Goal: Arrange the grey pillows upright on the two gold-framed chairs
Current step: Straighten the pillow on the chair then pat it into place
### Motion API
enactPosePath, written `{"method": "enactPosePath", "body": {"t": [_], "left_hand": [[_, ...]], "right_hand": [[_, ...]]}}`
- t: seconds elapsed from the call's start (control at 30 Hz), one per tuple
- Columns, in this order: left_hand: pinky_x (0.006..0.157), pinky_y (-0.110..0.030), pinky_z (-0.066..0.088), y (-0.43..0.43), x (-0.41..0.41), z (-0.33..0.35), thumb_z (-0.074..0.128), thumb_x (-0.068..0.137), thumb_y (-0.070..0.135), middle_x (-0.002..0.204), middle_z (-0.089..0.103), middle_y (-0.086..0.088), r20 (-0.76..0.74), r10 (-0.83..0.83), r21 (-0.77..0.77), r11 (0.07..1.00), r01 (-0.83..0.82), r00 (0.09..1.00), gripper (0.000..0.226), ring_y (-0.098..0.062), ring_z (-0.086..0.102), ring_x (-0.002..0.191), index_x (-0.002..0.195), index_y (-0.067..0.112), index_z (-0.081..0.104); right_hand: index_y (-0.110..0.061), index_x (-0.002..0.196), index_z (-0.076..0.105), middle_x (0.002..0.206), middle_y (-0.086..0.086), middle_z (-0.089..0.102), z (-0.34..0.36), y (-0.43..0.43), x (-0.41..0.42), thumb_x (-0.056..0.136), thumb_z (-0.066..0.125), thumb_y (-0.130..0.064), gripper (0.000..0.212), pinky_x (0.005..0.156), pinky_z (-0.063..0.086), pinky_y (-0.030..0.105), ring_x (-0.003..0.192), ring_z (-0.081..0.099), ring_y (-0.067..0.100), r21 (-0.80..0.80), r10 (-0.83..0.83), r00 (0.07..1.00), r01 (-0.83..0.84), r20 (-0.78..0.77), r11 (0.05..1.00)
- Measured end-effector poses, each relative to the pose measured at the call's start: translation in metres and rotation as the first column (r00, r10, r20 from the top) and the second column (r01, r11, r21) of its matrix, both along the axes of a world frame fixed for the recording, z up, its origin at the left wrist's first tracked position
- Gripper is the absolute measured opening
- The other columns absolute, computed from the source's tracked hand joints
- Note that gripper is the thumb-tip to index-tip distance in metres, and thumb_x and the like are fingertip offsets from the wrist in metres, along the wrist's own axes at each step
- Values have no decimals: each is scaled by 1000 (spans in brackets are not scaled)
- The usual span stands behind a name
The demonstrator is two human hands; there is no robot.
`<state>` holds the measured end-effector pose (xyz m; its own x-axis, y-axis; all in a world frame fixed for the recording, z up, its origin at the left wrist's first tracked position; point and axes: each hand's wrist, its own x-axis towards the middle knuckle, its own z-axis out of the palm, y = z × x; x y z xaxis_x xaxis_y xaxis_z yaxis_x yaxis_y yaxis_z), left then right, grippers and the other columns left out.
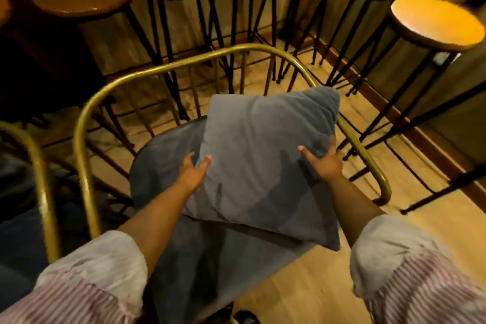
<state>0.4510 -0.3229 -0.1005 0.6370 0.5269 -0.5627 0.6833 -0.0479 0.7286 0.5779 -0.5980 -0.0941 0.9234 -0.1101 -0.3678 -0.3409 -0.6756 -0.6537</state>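
A grey square pillow is held tilted over the grey seat of a gold-framed chair, its top corner near the chair's right arm rail. My left hand grips the pillow's left edge, thumb on the front face. On the right edge sits my right hand, fingers wrapped behind the fabric. The pillow's lower edge hangs over the seat's front right. A second gold-framed chair shows only part of its rail at the far left.
Several round wooden bar stools on thin black legs crowd behind and to the right of the chair. A wall with a wooden skirting runs along the right. Light wooden floor lies in front.
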Motion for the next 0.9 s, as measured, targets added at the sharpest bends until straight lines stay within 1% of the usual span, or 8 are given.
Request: {"method": "enactPosePath", "body": {"t": [0.13, 0.3, 0.43, 0.5, 0.57, 0.7, 0.8, 0.9], "left_hand": [[113, -46, 31, 18, 36, -52, 51, 92, 46, 156, 26, -15, -27, 81, -69, 994, -82, 996, 73, -38, 32, 140, 150, 13, 20], [116, -48, 25, 36, 69, -99, 50, 88, 56, 159, 20, -11, -55, 136, -132, 981, -143, 989, 82, -35, 27, 143, 151, 12, 19], [116, -49, 27, 51, 79, -124, 63, 75, 62, 160, 22, -7, -13, 179, -151, 972, -179, 984, 98, -33, 27, 144, 151, 16, 22], [116, -46, 27, 52, 79, -128, 63, 74, 62, 159, 24, -4, 17, 135, -172, 976, -130, 991, 96, -31, 27, 144, 151, 20, 23], [115, -44, 30, 51, 77, -128, 63, 73, 64, 157, 29, -2, 58, 103, -211, 973, -88, 993, 94, -30, 31, 143, 150, 23, 27], [100, -40, 44, 51, 55, -98, 72, 57, 70, 149, 44, -3, 50, 64, -257, 965, -49, 997, 107, -29, 47, 131, 147, 24, 34], [101, -42, 45, 54, 19, -72, 75, 61, 61, 146, 46, -2, 57, 35, -235, 972, -20, 998, 100, -27, 49, 130, 144, 22, 36], [97, -41, 41, 47, -18, -57, 69, 77, 50, 151, 37, 1, -37, 75, -210, 974, -82, 996, 88, -29, 40, 136, 148, 26, 23]], "right_hand": [[-42, 148, -6, 159, 15, 7, -32, 5, 20, 57, 62, -79, 119, 114, 19, 59, 143, 15, 42, 5, -48, 997, 49, -54, 999], [-56, 141, -8, 156, 15, 14, -68, 1, 26, 49, 64, -82, 120, 111, 23, 62, 140, 22, 43, -4, -88, 996, 88, -6, 996], [-53, 144, -4, 156, 10, 20, -86, -7, 33, 55, 72, -70, 118, 113, 26, 56, 141, 26, 38, 62, -92, 994, 88, 57, 994], [-53, 144, -3, 156, 6, 23, -88, -11, 36, 50, 75, -69, 123, 112, 31, 53, 140, 31, 33, 173, -98, 993, 85, 66, 981], [-51, 146, 2, 155, 2, 26, -87, -14, 39, 53, 79, -61, 121, 111, 36, 47, 138, 36, 27, 296, -116, 992, 97, 47, 950], [-40, 147, 18, 153, -1, 31, -71, -17, 40, 66, 79, -48, 102, 104, 41, 38, 133, 40, 24, 369, -131, 991, 112, 28, 923], [-33, 144, 29, 144, -1, 43, -51, -12, 42, 71, 78, -42, 88, 88, 45, 30, 119, 50, 20, 373, -43, 999, 30, 27, 927], [-30, 141, 36, 134, -3, 51, -34, 0, 47, 67, 80, -44, 87, 79, 46, 29, 108, 54, 17, 392, 93, 996, -88, 4, 916]]}}
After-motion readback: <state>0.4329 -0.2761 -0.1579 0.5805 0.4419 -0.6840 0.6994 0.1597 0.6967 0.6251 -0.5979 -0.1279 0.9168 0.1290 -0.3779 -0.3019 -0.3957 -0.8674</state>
